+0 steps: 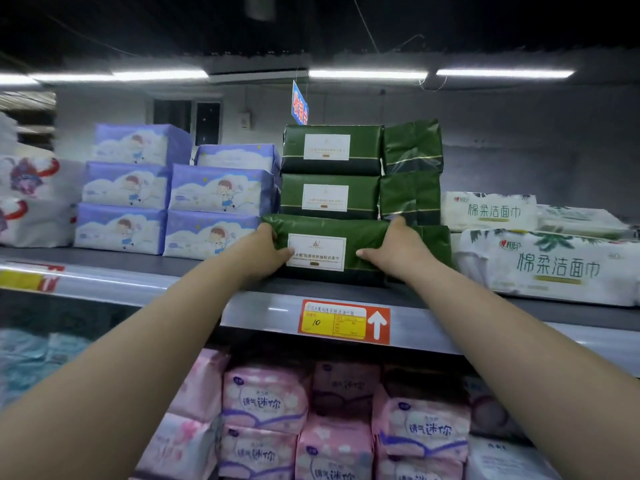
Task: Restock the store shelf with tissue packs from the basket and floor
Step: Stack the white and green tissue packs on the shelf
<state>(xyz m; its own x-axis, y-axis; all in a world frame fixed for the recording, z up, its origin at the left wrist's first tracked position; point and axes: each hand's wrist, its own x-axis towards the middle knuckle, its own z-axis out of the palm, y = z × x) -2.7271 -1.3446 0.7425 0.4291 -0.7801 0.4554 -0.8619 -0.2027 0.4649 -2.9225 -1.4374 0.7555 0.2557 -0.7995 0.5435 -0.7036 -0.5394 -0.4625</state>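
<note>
A dark green tissue pack with a white label lies at the bottom of a green stack on the top shelf. My left hand grips its left end, thumb on the front face. My right hand grips its right end the same way. Two more green packs sit stacked on top of it, and other green packs stand behind to the right. Neither the basket nor the floor is in view.
Purple-blue packs are stacked left of the green stack, white packs with green lettering to the right. Pink packs fill the shelf below. An orange and yellow price tag sits on the shelf edge. A blue sign hangs above.
</note>
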